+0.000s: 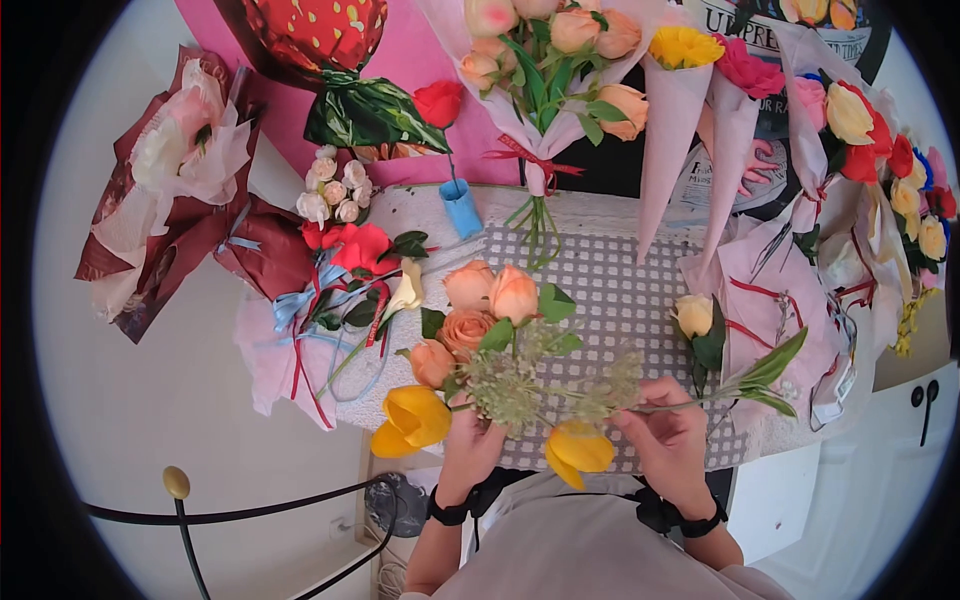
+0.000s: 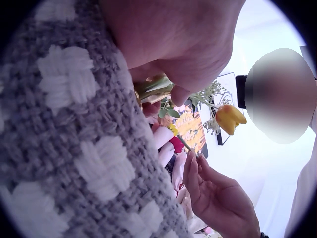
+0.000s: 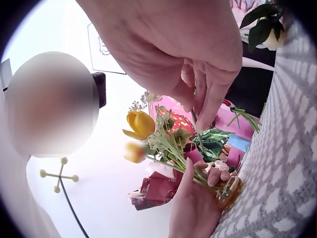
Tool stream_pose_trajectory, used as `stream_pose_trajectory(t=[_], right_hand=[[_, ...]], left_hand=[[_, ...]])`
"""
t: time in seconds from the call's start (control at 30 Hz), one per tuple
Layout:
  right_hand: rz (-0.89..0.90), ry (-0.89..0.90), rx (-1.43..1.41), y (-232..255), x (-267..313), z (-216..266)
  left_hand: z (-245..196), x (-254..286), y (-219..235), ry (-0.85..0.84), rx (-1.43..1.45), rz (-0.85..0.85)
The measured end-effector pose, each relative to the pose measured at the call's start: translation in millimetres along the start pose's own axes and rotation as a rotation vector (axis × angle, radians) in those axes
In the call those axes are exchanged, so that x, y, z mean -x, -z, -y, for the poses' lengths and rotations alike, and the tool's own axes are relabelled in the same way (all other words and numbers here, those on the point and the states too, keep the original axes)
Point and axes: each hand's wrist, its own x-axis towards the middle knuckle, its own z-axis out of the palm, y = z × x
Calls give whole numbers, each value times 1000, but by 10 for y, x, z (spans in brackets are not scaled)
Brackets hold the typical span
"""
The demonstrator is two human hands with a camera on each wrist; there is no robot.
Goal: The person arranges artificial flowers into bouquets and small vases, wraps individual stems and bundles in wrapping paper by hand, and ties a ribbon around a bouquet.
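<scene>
My left hand (image 1: 472,445) grips the stems of a mixed bunch low down, beside a clear amber piece (image 3: 230,193) on the checked cloth. The bunch has peach roses (image 1: 465,330), pale green filler sprigs (image 1: 510,385) and yellow tulips (image 1: 411,420), one of them leaning between the hands. My right hand (image 1: 668,440) pinches a thin green stem between thumb and fingertips, to the right of the bunch. Long green leaves (image 1: 775,372) extend from that stem toward the right. In the left wrist view the right hand (image 2: 218,198) shows its fingertips together at the stem.
A cream rose (image 1: 694,316) lies to the right on the checked cloth (image 1: 620,290). Wrapped bouquets and paper cones (image 1: 668,150) line the back and right. Red and cream flowers with ribbons (image 1: 365,250) lie at left, near a blue cup-shaped piece (image 1: 461,208).
</scene>
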Motion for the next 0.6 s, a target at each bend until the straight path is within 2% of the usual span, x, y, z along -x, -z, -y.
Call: stream_pose_trajectory(t=[0.07, 0.13, 0.23, 0.3, 0.47, 0.53, 0.6], right_hand=[[11, 21, 60, 63, 0, -28], [23, 43, 119, 98, -19, -65], [54, 94, 118, 75, -57, -96], [10, 125, 138, -5, -88, -86], [37, 91, 203, -106, -164, -17], [55, 79, 251, -127, -174, 4], [44, 50, 298, -148, -175, 14]], left_hand=[[16, 23, 1, 32, 1, -74], [94, 13, 54, -200, -250, 45], [178, 43, 87, -209, -303, 36], [227, 73, 102, -221, -359, 32], [192, 83, 89, -245, -473, 34], [-87, 18, 45, 27, -266, 137], [-125, 16, 25, 21, -272, 123]])
